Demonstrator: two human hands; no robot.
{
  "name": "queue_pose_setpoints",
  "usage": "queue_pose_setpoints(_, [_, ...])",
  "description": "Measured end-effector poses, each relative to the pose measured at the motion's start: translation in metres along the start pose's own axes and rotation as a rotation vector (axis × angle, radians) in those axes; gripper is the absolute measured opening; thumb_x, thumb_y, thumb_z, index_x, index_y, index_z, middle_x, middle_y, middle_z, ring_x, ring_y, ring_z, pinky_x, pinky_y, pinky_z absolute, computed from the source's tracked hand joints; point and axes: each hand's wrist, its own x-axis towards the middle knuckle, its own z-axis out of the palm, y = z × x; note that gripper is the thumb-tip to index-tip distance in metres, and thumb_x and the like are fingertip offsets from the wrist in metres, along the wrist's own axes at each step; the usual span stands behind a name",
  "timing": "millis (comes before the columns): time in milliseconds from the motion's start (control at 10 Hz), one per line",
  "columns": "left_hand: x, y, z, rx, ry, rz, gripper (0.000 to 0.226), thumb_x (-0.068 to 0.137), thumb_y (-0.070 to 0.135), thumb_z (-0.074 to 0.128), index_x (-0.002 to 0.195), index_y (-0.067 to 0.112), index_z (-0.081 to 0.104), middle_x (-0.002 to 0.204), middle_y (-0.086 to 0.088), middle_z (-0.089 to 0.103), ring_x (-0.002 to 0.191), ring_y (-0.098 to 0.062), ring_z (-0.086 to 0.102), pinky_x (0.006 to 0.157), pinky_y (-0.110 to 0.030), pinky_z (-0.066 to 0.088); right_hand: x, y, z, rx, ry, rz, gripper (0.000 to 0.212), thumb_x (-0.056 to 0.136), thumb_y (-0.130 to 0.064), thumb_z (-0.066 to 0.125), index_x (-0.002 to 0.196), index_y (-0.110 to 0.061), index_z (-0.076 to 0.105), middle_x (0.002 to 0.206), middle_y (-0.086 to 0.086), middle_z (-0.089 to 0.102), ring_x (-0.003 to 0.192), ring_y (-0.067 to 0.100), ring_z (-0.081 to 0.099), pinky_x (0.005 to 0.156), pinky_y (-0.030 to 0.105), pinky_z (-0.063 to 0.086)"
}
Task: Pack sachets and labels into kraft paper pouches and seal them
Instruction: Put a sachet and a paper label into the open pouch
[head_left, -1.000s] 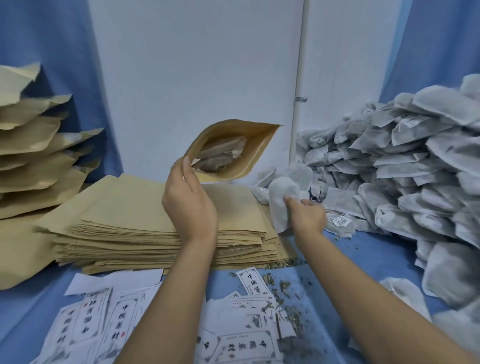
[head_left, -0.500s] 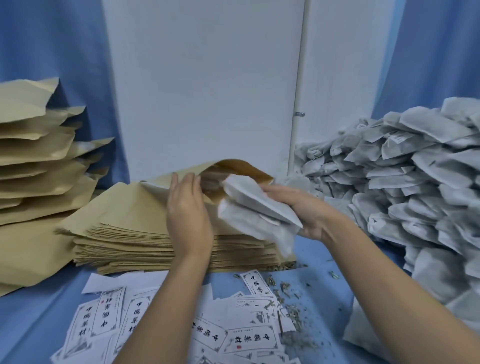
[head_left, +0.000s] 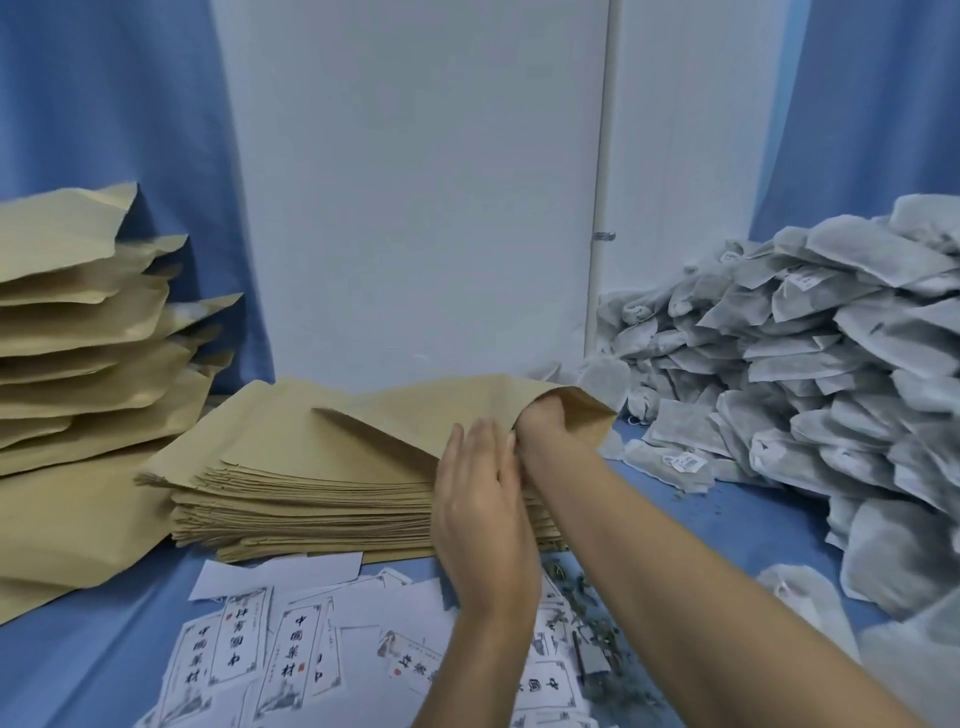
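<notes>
Room: I am seeing bare blue worktop (head_left: 727, 525) only in a strip at 4 o'clock of the pouch, between the flat stack (head_left: 311, 499) and the sachet heap (head_left: 831, 374).
Edges: the sachet heap is crowding in at 3 o'clock, filled pouches (head_left: 78, 338) are piling up at 9 o'clock, the white wall (head_left: 415, 208) is closing off 12 o'clock, and labels (head_left: 291, 660) are lying scattered at 6 o'clock.
Pouch: the kraft pouch (head_left: 415, 415) is lying on top of the flat stack, its mouth gaping toward 3 o'clock.
Right hand (head_left: 543, 418): it is reaching into that mouth up to the wrist; with the fingers hidden, I cannot tell its grip.
Left hand (head_left: 483, 509): it is lying flat, fingers straight, touching the pouch's near mouth edge, just beside the right wrist.
</notes>
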Motion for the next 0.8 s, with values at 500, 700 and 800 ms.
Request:
queue_pose_setpoints(500, [-0.002,-0.003,0.004,-0.111,-0.069,-0.036,0.053,0.091,0.043,0.034,0.119,0.01,0.065,0.124,0.002,0.063,0.127,-0.01,0.048,0.102,-0.017,0.033,-0.017,0.013,-0.015,-0.688,-0.253,-0.297,0.033,0.1,-0.007,0.033,0.127,0.003,0.051,0.133,0.022,0.051,0.124,0.034,0.047,0.097,0.033,0.037])
queue_pose_setpoints(700, [0.01,-0.009,0.007,-0.047,-0.105,-0.056,0.054,0.093,0.045,0.031,0.125,0.013,0.061,0.133,0.003,0.057,0.134,-0.007,0.038,0.098,-0.012,0.026,-0.014,0.012,-0.014,-0.682,-0.366,-0.44,0.03,0.101,-0.008,0.033,0.089,-0.006,0.061,0.098,0.018,0.063,0.09,0.027,0.057,0.076,0.03,0.042])
queue_pose_setpoints(800, [0.023,-0.015,0.016,-0.004,-0.132,-0.103,0.041,0.099,0.035,0.038,0.127,0.014,0.059,0.135,0.003,0.055,0.137,-0.007,0.033,0.098,-0.013,0.027,-0.011,0.023,-0.022,-0.465,-0.238,-0.488,0.039,0.095,-0.013,0.041,0.058,-0.022,0.047,0.062,-0.006,0.052,0.061,0.011,0.046,0.054,0.021,0.032])
